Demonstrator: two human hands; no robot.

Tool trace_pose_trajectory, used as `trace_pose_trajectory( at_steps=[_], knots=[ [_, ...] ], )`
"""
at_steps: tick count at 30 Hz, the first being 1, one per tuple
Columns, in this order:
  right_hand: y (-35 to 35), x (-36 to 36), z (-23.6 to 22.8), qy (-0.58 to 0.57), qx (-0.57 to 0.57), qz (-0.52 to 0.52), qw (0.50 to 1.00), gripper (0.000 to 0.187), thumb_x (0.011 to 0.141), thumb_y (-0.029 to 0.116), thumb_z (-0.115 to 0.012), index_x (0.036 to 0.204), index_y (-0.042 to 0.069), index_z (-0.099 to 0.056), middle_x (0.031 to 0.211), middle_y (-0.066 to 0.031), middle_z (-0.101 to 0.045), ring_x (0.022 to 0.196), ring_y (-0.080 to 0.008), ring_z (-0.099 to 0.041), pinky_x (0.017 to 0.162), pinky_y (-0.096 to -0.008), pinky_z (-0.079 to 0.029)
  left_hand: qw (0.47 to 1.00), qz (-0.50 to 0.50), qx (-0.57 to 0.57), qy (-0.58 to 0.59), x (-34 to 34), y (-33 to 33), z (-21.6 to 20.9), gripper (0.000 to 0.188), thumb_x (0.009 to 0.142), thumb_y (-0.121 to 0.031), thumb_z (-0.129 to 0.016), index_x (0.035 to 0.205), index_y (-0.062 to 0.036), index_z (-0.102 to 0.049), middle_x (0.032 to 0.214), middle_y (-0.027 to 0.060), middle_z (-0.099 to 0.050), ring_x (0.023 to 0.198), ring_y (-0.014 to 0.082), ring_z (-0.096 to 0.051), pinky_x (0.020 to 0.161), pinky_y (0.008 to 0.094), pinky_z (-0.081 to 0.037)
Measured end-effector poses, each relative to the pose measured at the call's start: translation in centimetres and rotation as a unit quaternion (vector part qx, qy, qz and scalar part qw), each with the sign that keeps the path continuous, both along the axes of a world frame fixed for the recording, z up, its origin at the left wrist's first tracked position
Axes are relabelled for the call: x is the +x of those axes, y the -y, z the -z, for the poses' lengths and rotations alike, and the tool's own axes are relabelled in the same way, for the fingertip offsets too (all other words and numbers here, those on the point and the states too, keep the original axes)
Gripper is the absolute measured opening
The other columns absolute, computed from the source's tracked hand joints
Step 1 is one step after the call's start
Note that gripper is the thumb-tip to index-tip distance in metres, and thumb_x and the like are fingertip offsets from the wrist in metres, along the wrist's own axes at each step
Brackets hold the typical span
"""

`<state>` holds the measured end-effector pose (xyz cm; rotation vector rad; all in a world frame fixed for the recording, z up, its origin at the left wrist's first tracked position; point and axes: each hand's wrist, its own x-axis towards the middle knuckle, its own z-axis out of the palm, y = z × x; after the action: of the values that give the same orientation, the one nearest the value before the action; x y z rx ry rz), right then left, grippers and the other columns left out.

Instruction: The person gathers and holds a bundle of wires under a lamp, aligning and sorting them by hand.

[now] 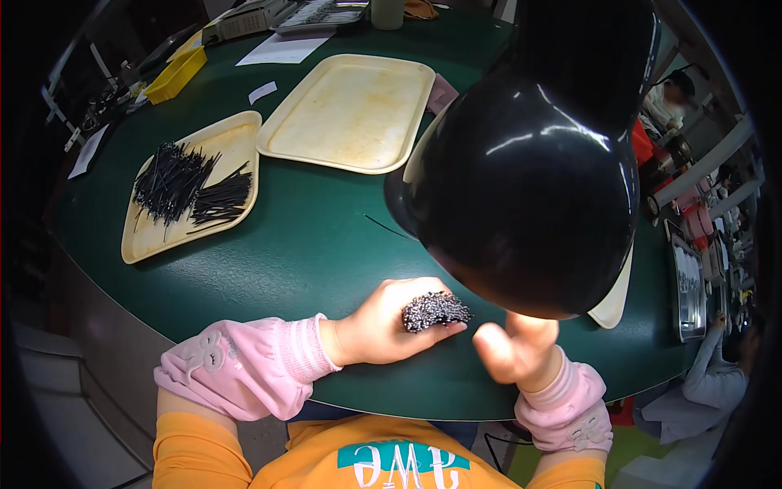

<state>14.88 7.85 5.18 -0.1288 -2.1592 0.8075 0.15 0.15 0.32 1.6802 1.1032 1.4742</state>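
Observation:
My left hand (379,326) is closed around a thick bundle of thin black wires (436,312), whose pale, shiny ends face up. Just to the right, beneath the edge of a large glossy black lamp head (521,196), is my right hand (521,350). Its thumb stands apart from the fingers and nothing shows between them; the lamp hides the fingertips. One loose black wire (388,227) lies on the green table (285,277), running toward the lamp. More black wires (173,183) are piled in a cream tray (147,243) at the left.
A second cream tray (350,106) lies bare farther back. Part of another tray (615,301) shows right of the lamp. A yellow bin (177,75), paper sheet (285,47) and grey device (248,20) sit at the far left. Other people work at the right.

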Motion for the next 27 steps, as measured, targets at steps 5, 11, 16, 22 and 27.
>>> trace_pose_trajectory(
  at_steps=[5,11,16,22,27],
  knots=[
    [-1.5,3.1,4.7,0.048,-0.067,0.115,0.990,0.014,0.078,-0.003,-0.047,0.089,-0.005,-0.056,0.069,-0.0065,-0.059,0.067,-0.0141,-0.057,0.066,-0.0267,-0.044,0.913,0.106,-0.298,0.259,0.4,0.7,-1.1,0.011,0.076,-0.011,-0.060,0.072,-0.0032,-0.052,0.060,0.0014,-0.054,0.049,0.0060,-0.050,0.046,0.0192,-0.042],
    [-1.4,1.7,3.9,0.116,-0.016,0.039,0.992,0.015,0.081,0.002,-0.047,0.092,-0.003,-0.055,0.076,-0.0095,-0.058,0.070,-0.0165,-0.056,0.063,-0.0269,-0.045,0.875,0.150,-0.357,0.290,0.3,1.0,-1.1,0.012,0.076,-0.012,-0.060,0.072,-0.0024,-0.053,0.058,0.0019,-0.052,0.046,0.0062,-0.049,0.044,0.0193,-0.041],
    [-1.6,1.9,4.0,0.163,-0.071,0.030,0.984,0.016,0.083,0.007,-0.047,0.095,-0.002,-0.054,0.082,-0.0121,-0.058,0.072,-0.0185,-0.056,0.062,-0.0270,-0.045,0.878,0.145,-0.339,0.306,0.0,0.5,-1.4,0.011,0.076,-0.011,-0.059,0.076,-0.0004,-0.055,0.062,0.0037,-0.054,0.050,0.0076,-0.051,0.049,0.0202,-0.043],
    [-0.9,1.3,3.7,-0.024,-0.503,-0.174,0.846,0.013,0.083,0.007,-0.048,0.089,-0.003,-0.054,0.074,-0.0111,-0.055,0.060,-0.0167,-0.051,0.051,-0.0240,-0.042,0.806,0.145,-0.386,0.424,-0.2,0.7,-0.9,0.011,0.077,-0.007,-0.057,0.082,0.0020,-0.054,0.068,0.0067,-0.056,0.057,0.0111,-0.055,0.055,0.0222,-0.047],
    [-0.3,-0.1,-0.7,0.024,-0.511,-0.157,0.845,0.014,0.085,0.009,-0.042,0.092,-0.001,-0.048,0.083,-0.0117,-0.051,0.072,-0.0179,-0.049,0.059,-0.0264,-0.040,0.786,0.182,-0.403,0.432,-0.5,0.7,-0.7,0.013,0.076,-0.006,-0.057,0.087,0.0015,-0.054,0.074,0.0072,-0.056,0.062,0.0122,-0.057,0.058,0.0229,-0.049]
  ],
)
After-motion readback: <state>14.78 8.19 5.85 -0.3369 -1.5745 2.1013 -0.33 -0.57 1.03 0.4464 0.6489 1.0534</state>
